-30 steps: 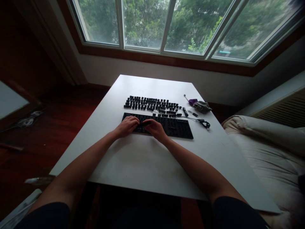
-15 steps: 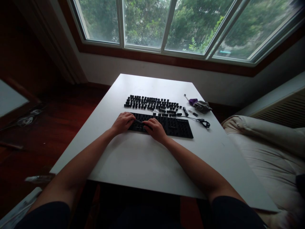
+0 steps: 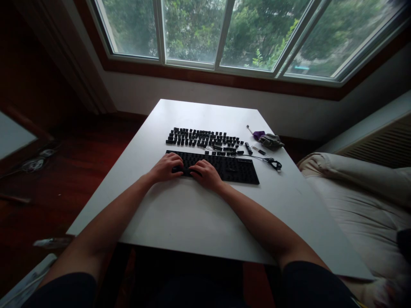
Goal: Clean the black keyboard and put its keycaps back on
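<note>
A black keyboard [image 3: 239, 173] lies on the white table. My left hand [image 3: 165, 167] is at its left end, fingers curled over the keys and thumb low by the front edge. My right hand [image 3: 207, 173] rests a little right of it, over the front rows, with its fingers bent. A dark long keycap [image 3: 177, 169] appears between the thumb and fingers of both hands, low against the keyboard; its outline blends with the black board. Behind the keyboard, loose black keycaps [image 3: 202, 137] stand in several rows.
Right of the keycaps are a coiled black cable [image 3: 274, 164], a small black tool [image 3: 248, 148], a thin brush-like stick [image 3: 249, 129] and a grey and purple cloth [image 3: 271, 141]. The white table [image 3: 180, 222] reaches toward me. A beige cushioned seat [image 3: 346, 196] stands at the right.
Both hands have lowered slightly toward the front of the keyboard. The dark long keycap, earlier tilted between them, now sits lower and less distinct. The whole view has shifted slightly.
</note>
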Motion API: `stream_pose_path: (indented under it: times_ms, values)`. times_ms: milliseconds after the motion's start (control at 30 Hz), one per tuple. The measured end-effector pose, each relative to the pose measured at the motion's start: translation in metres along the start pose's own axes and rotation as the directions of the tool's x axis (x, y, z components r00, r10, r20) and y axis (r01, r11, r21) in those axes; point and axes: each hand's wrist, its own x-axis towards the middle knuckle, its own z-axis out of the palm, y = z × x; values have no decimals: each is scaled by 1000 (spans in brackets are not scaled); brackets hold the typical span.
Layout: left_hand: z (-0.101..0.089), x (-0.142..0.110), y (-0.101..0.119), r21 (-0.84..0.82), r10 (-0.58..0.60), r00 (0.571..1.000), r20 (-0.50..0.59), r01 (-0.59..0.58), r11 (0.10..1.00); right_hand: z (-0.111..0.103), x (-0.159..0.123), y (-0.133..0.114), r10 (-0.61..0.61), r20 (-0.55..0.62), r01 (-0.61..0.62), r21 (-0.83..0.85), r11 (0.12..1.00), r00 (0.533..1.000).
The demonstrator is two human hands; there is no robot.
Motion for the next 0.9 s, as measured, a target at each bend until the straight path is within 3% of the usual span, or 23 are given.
stream_pose_path:
  times_ms: [900]
  values:
    - [2,1,-2,-27,-7,1000,6,8,1000,-18,-3,2,31,52,-32,11,999,998]
